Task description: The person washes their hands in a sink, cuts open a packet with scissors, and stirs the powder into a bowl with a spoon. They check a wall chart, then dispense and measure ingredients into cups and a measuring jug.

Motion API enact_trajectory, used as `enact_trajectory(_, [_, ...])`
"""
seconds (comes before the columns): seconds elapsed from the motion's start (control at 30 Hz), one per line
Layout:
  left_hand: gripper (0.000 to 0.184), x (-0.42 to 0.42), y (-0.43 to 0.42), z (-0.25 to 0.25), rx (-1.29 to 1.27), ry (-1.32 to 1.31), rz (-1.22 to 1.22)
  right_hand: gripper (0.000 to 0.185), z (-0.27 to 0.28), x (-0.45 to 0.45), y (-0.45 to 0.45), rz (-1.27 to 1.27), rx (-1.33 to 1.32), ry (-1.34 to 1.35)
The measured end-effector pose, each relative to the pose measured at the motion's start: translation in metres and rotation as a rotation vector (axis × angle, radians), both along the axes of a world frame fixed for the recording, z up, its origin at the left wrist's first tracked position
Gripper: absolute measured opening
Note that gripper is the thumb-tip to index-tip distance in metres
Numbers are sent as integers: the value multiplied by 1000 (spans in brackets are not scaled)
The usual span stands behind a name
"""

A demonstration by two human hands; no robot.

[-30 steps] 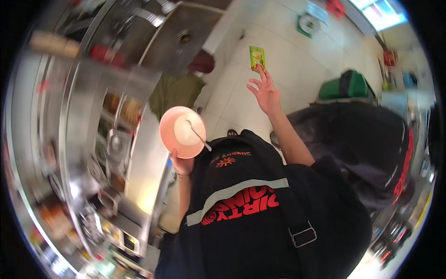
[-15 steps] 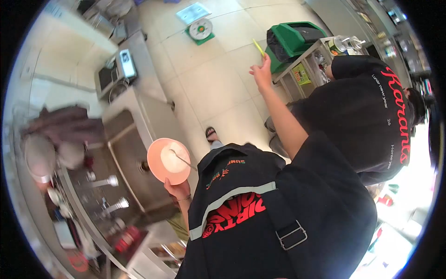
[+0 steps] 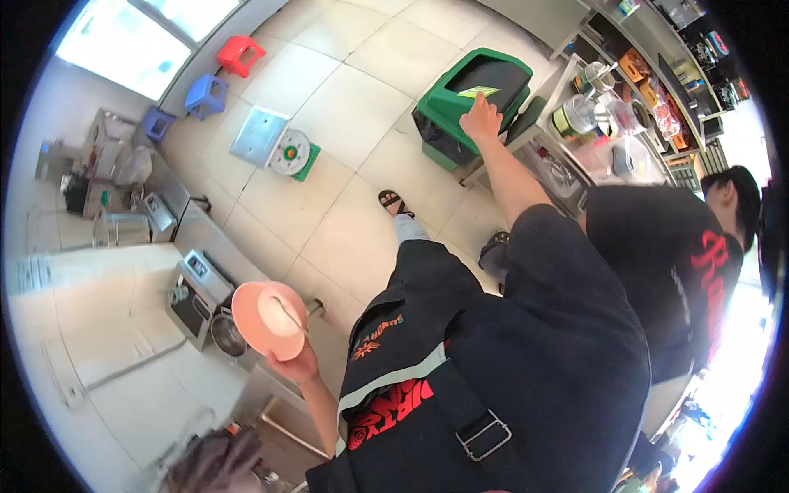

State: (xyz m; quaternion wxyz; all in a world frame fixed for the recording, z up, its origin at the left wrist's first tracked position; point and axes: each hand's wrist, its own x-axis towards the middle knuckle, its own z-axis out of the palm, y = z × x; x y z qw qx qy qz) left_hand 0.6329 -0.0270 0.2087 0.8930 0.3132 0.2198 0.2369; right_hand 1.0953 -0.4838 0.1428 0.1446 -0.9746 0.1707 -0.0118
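On the left, my left hand (image 3: 294, 364) grips the rim of a pink bowl (image 3: 248, 315). Whitish contents (image 3: 278, 317) fill its middle, and a thin metal spoon (image 3: 289, 314) leans in it. My right hand (image 3: 482, 122) reaches out over a green bin (image 3: 444, 105) lined with a black bag. At its fingertips is a small flat yellow-green packet (image 3: 477, 92), seemingly pinched there; the thumb's hold on it is hidden.
A co-worker in a black shirt (image 3: 649, 263) stands close on my right, beside a cart of jars (image 3: 577, 117). A dial scale (image 3: 292, 154) sits on the tiled floor ahead, with plastic stools (image 3: 205, 95) beyond. Steel counters (image 3: 267, 386) run along the left.
My view has swung left and forward, away from the sink. My right hand has come over the bin, and the packet now shows its flat face. The bowl stays in my left hand.
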Motion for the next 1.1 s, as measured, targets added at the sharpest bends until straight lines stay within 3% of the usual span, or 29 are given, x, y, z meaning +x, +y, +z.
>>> enact_trajectory(0.3, [74, 228, -29, 7, -32, -25, 91, 64, -74, 172, -39, 131, -216, 241])
enact_trajectory(0.47, [74, 297, -26, 17, 42, 31, 77, 77, -79, 210, -32, 96, -184, 490])
enact_trajectory(0.57, [75, 326, -20, 23, 93, 79, 83, 75, -78, 213, -22, 30, -64, 369])
enact_trajectory(0.63, [83, 338, -23, 32, 19, 54, 133, 64, -57, 203, 0, 59, 18, 200])
enact_trajectory(0.7, [92, 344, -14, 31, 46, -38, -1, 47, -62, 189, 29, 242, 332, 1])
enact_trajectory(0.73, [89, 338, -10, 24, -5, -42, 73, 35, -58, 183, 64, 385, 479, -97])
enact_trajectory(0.77, [82, 333, -12, 24, 3, 6, 141, 31, -34, 174, 97, 483, 583, 46])
enact_trajectory(0.87, [72, 313, -20, 19, 11, -42, 342, 38, 57, 132, 217, 1030, 890, 230])
enact_trajectory(0.93, [77, 291, -29, 21, 5, -20, 468, 45, 121, 90, 281, 1392, 961, 316])
enact_trajectory(1.03, [81, 263, -46, 16, 28, -32, 545, 48, 178, 45, 340, 1719, 1003, 466])
enact_trajectory(1.1, [80, 233, -60, 9, 68, -72, 617, 47, 182, 8, 366, 1898, 1046, 542])
